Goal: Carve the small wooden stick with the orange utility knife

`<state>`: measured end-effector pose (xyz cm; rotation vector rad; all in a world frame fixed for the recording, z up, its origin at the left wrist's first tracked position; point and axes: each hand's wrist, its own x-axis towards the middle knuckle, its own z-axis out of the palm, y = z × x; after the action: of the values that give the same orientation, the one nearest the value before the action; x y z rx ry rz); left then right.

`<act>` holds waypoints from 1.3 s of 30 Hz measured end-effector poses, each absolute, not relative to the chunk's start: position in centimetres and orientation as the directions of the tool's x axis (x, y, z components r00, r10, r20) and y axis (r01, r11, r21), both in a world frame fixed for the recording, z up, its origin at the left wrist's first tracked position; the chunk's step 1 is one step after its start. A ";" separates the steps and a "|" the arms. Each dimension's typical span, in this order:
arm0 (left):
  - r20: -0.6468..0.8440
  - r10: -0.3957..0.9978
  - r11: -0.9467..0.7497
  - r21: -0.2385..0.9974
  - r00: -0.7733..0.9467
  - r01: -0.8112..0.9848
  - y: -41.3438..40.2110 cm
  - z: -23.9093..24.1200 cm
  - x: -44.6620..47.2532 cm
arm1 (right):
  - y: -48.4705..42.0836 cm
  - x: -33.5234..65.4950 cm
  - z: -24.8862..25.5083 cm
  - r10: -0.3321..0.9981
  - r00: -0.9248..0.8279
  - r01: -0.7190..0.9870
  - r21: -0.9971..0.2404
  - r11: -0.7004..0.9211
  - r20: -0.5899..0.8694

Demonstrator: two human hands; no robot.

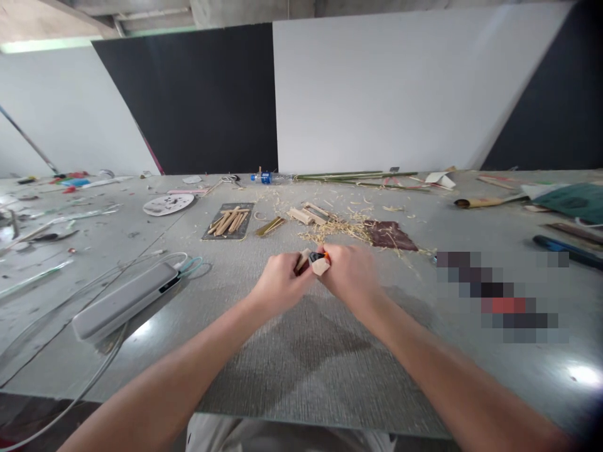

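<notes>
My left hand is closed around a pale piece of wood, whose light end faces me between the two hands. My right hand, a little blurred, presses up against it. Its fingers are wrapped round a small black-and-orange tool lying against the wood; the hand hides most of it, and a blade cannot be made out. Just beyond the hands lie curled wood shavings and several pale wood blocks. A brown sheet of sandpaper-like material lies right of the shavings.
Wooden sticks rest on a dark mat at back left, with split bamboo pieces beside it. A grey power bank with cables sits left. Bamboo stalks and a bottle lie by the wall. A blurred-out patch covers the right.
</notes>
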<state>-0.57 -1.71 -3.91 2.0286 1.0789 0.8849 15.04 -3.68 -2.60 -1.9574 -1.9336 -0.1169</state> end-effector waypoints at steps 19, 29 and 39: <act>0.113 0.871 -0.218 0.961 0.477 0.170 -1.6 -3.1 -1.1 | -2.9 16.4 -3.5 0.895 -0.002 0.952 -0.274 0.139 0.447; -0.049 0.741 0.066 0.998 0.669 0.000 -1.8 -2.4 -1.7 | -3.1 16.3 -4.0 0.872 -0.088 0.922 -0.293 0.254 0.481; -0.095 0.730 0.144 0.990 0.677 -0.017 -1.9 -2.4 -1.6 | -3.6 16.1 -3.1 0.852 -0.071 0.916 -0.303 0.262 0.519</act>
<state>-1.61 -1.87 -2.42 1.3319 0.6676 0.6001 16.08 -3.63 -3.09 -1.5969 -1.9255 -0.1365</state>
